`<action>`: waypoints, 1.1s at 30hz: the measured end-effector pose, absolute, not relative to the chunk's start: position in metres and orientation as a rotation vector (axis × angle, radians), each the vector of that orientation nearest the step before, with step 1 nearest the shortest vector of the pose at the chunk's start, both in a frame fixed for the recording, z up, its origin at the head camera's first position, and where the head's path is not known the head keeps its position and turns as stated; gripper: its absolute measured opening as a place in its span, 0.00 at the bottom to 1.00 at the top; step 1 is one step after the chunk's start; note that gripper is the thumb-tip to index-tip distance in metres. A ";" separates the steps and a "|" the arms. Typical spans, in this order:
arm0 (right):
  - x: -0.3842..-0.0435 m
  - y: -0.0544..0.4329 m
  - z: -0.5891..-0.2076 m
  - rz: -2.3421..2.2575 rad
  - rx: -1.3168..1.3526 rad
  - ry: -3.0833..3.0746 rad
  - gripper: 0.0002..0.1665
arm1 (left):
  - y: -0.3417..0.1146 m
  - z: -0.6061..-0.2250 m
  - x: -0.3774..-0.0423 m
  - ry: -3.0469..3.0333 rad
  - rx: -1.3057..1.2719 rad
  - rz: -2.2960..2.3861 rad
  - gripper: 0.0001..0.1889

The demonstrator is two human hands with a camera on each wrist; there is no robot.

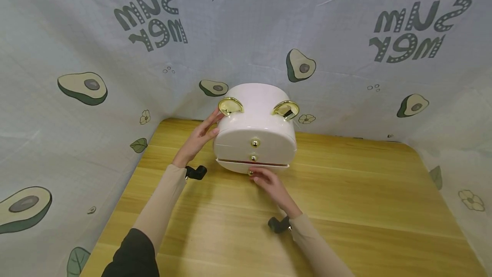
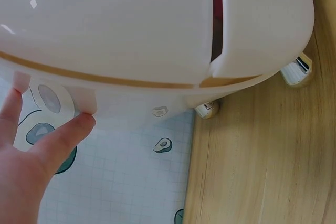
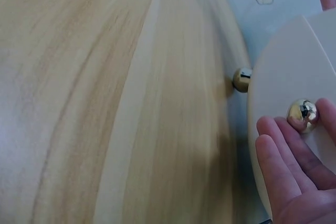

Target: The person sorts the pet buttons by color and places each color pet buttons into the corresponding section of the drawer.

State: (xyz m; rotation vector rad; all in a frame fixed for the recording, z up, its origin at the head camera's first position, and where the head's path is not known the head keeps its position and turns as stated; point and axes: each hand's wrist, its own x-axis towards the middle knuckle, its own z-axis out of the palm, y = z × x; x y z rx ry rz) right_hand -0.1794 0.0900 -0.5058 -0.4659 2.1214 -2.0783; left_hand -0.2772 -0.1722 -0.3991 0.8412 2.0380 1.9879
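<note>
A glossy white storage box (image 1: 255, 101) with a rounded body and two gold ear-shaped pieces stands at the back of the table. Its front has gold knobs in a column. The bottom drawer (image 1: 232, 166) sits slightly out, with a narrow gap and red lining along its top. My right hand (image 1: 274, 187) pinches that drawer's round gold knob (image 3: 303, 115) between thumb and fingers. On the box's left side, my left hand (image 1: 197, 140) rests its extended fingertips against the wall, as the left wrist view also shows. Small gold feet (image 2: 207, 109) hold up the box.
The wooden table (image 1: 365, 200) spreads out around the box. Behind and beside it hangs a pale cloth (image 1: 246, 29) printed with avocados and lettering, close to the box's back. A black camera mount (image 1: 197, 172) juts from the left wrist, another (image 1: 278, 225) from the right.
</note>
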 end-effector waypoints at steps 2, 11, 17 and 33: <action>-0.181 0.090 -0.505 -2.076 -0.476 2.123 0.20 | -0.172 -0.400 -0.278 2.041 0.845 1.990 0.32; -0.187 0.093 -0.502 -2.029 -0.473 2.142 0.20 | -0.175 -0.424 -0.293 2.056 0.866 2.004 0.32; -0.192 0.094 -0.501 -2.002 -0.458 2.155 0.19 | -0.176 -0.425 -0.293 2.080 0.883 1.984 0.32; -0.192 0.092 -0.501 -2.036 -0.408 2.132 0.19 | -0.175 -0.395 -0.275 2.074 0.825 1.954 0.32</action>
